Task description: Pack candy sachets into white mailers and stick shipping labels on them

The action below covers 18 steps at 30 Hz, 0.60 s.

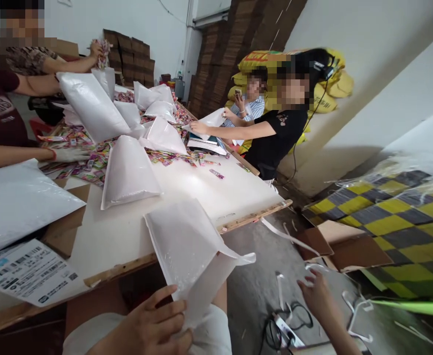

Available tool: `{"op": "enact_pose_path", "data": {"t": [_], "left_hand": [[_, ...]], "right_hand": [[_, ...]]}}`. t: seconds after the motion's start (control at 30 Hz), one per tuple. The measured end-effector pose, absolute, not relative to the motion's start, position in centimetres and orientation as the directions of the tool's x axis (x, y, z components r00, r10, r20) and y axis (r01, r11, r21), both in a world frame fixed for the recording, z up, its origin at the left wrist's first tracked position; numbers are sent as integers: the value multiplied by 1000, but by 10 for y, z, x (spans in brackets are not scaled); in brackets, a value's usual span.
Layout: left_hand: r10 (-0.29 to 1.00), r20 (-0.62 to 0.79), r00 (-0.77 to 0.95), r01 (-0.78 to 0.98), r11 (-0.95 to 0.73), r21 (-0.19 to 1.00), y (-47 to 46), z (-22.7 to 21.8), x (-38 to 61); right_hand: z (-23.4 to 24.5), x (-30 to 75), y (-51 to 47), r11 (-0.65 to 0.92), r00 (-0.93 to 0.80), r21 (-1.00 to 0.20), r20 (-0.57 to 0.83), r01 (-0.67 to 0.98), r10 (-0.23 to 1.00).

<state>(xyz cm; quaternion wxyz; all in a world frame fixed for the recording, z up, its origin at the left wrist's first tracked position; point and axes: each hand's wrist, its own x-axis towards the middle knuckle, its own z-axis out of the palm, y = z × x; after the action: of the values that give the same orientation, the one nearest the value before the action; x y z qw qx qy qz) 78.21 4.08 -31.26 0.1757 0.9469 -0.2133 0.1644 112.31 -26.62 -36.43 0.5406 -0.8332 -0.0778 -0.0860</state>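
Note:
A filled white plastic mailer bag (186, 241) lies over the front edge of the white table (216, 192), its near end hanging above my lap. My left hand (151, 320) grips the near edge of this bag, fingers curled over the plastic. A loose flap sticks out at the bag's right side. Off to the right, my right hand (319, 298) is held over the floor, apart from the bag, with its fingers spread and slightly bent; nothing shows in it. Another puffed white bag (129, 172) lies farther in on the table.
Several white bags and many small colourful packets (86, 165) cover the far table. A labelled parcel (31, 271) lies at left. A power strip (288, 330), peeled strips and an open carton (349, 246) are on the floor. Co-workers stand left; a person in black (275, 133) handles a bag.

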Motion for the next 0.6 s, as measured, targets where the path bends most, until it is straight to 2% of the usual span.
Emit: {"op": "enact_pose_path", "data": {"t": [0.07,0.1,0.13,0.17,0.2,0.27,0.37,0.43,0.5,0.6], "left_hand": [[-390,365,845,-483,-851,209,44,-303,780],[-404,382,831,-492,-854,169,46,-300,778],[-412,402,818,-497,-857,134,47,-299,776],[-415,418,808,-498,-860,108,48,-301,774],[-397,443,804,-484,-870,98,49,-303,771],[-301,523,797,-423,-897,129,49,-310,765],[-76,608,790,-284,-925,253,46,-320,756],[-3,583,813,-213,-932,292,44,-324,752],[4,536,844,-178,-941,288,43,-326,750],[-9,466,885,-161,-945,286,42,-331,749]], "right_hand": [[-355,1095,-237,-454,906,-791,293,409,306],[-348,1079,-221,-434,795,-698,331,569,509],[-340,1064,-206,-371,621,-565,348,736,702],[-332,1052,-194,-274,437,-435,336,858,834],[-324,1041,-184,-161,264,-313,323,936,909],[-316,1029,-176,-15,75,-168,357,986,931],[-314,1023,-181,68,-5,-115,474,991,880],[-313,1018,-184,98,-12,-153,481,983,877],[-307,1010,-182,92,19,-237,428,967,904],[-290,991,-162,-113,220,-342,294,933,930]]}}
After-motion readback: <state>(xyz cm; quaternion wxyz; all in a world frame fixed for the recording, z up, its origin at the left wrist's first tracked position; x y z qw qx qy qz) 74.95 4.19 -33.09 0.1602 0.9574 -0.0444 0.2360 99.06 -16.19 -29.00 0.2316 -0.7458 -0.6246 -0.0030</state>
